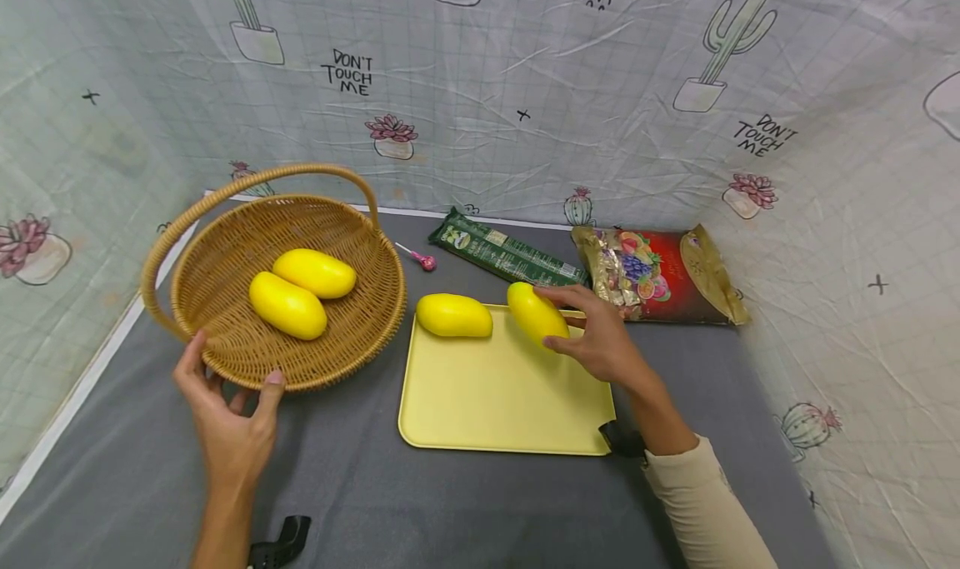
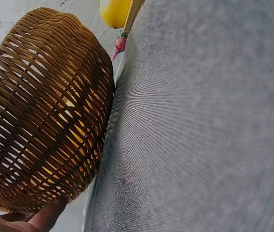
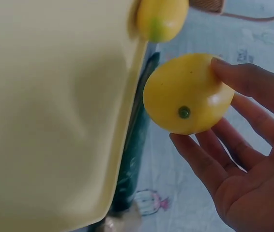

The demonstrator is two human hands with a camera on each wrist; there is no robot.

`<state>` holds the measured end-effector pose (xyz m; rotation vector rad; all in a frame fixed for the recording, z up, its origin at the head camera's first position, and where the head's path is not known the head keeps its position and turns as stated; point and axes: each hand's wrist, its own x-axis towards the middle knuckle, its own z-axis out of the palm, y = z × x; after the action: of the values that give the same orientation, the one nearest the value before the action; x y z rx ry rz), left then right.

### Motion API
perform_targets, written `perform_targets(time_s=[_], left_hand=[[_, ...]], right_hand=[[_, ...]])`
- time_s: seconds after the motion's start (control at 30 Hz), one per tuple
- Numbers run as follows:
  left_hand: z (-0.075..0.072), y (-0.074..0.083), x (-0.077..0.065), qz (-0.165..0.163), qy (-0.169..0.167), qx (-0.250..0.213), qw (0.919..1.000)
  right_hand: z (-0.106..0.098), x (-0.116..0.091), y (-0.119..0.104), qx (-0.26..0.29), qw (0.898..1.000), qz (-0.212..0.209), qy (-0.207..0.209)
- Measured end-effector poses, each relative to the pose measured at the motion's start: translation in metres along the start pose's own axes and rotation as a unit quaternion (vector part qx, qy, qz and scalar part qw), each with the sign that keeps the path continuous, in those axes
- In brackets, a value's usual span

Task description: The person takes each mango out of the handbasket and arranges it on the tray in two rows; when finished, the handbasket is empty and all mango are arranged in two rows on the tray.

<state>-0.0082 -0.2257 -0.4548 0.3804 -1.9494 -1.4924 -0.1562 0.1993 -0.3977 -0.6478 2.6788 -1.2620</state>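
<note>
My left hand (image 1: 228,419) grips the near left rim of a round wicker basket (image 1: 225,248), thumb at the near edge. Two yellow mangoes lie side by side in the basket, a nearer mango (image 1: 288,306) and a farther mango (image 1: 315,273). With fingers and thumb my right hand (image 1: 596,336) holds another mango (image 1: 534,312) over the back of a yellow tray (image 1: 502,394). In the right wrist view that held mango (image 3: 185,96) shows its green stem end and hangs apart from the tray. One more mango (image 1: 454,316) lies at the tray's back left corner.
Behind the tray lies a long green packet (image 1: 502,248). A red and gold bag (image 1: 667,273) is at the back right. A pink lollipop (image 1: 423,261) sits between basket and packet. Grey cloth (image 1: 360,486) covers the table, and a patterned curtain (image 1: 487,77) hangs behind.
</note>
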Motion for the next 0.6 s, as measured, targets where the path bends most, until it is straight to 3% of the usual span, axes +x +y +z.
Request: perform_targets(time_s=[0.3, 0.6], left_hand=[[-0.001, -0.001, 0.0, 0.0, -0.002, 0.001, 1.0], [-0.001, 0.0, 0.0, -0.009, -0.001, 0.001, 1.0]], right_hand=[[0.0, -0.005, 0.015, -0.046, 0.998, 0.023, -0.037], [0.005, -0.005, 0.02, -0.102, 0.994, -0.021, -0.031]])
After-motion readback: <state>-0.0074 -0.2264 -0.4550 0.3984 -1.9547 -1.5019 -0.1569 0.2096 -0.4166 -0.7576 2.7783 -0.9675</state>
